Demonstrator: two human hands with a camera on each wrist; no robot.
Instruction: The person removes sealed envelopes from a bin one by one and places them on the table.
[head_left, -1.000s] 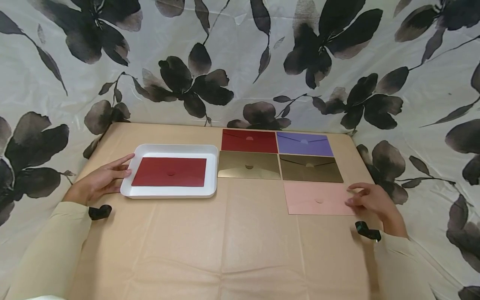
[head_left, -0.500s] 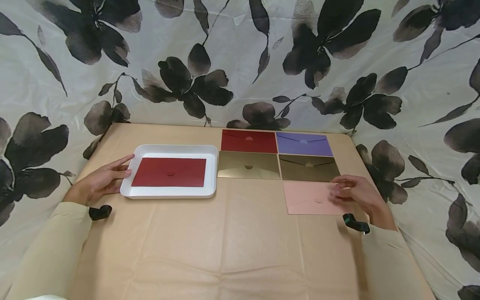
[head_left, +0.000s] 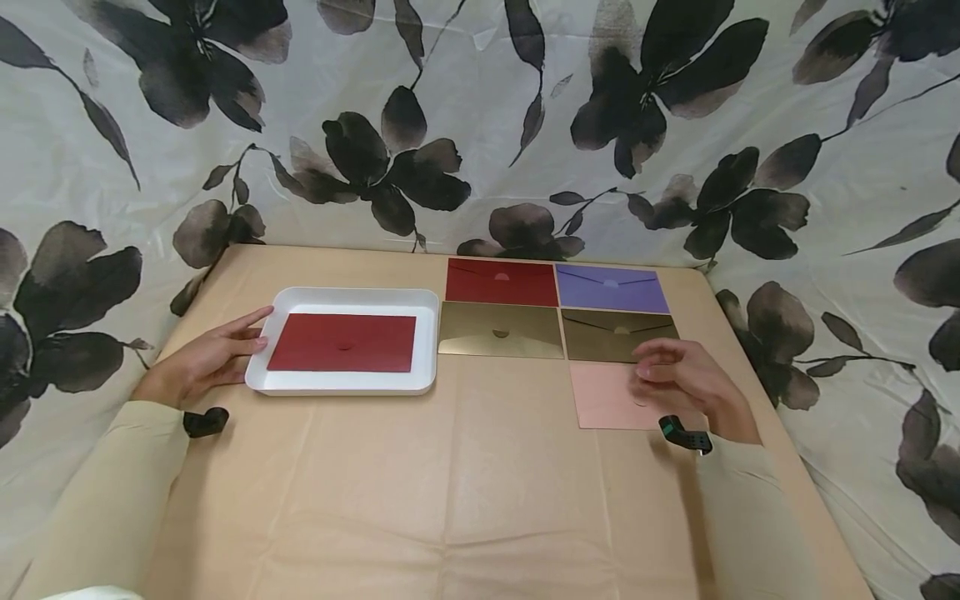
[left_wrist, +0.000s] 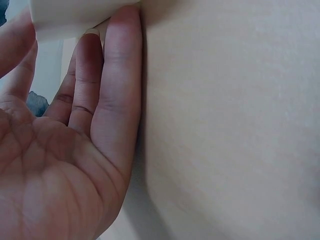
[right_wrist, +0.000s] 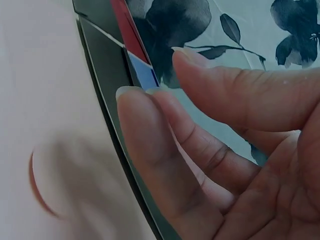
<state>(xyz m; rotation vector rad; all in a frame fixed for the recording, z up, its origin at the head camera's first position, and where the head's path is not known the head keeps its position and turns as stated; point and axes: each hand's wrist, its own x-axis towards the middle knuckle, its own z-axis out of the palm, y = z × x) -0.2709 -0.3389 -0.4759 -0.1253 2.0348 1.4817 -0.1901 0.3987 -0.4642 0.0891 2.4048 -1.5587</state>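
Observation:
At the left end of the white tray (head_left: 345, 384), my left hand (head_left: 201, 362) grips the rim, seen also in the left wrist view, where the tray corner (left_wrist: 82, 17) meets the fingers. A red envelope (head_left: 341, 342) lies inside the tray. My right hand (head_left: 686, 375) hovers over the pink envelope (head_left: 603, 393) and the near edge of a dark gold envelope (head_left: 600, 333). Its thumb stands apart from loosely bent fingers (right_wrist: 150, 130), with nothing between them. The hand hides the pink envelope's right part.
Behind the pink envelope lie a lighter gold envelope (head_left: 498, 331), another red envelope (head_left: 502, 283) and a purple envelope (head_left: 611, 287), edge to edge. A tan cover (head_left: 450, 500) spreads over the table. Floral cloth (head_left: 480, 125) hangs behind it.
My right hand has moved left from the pink envelope's right edge to above its right part, near the dark gold envelope. My left hand and the tray stay in place.

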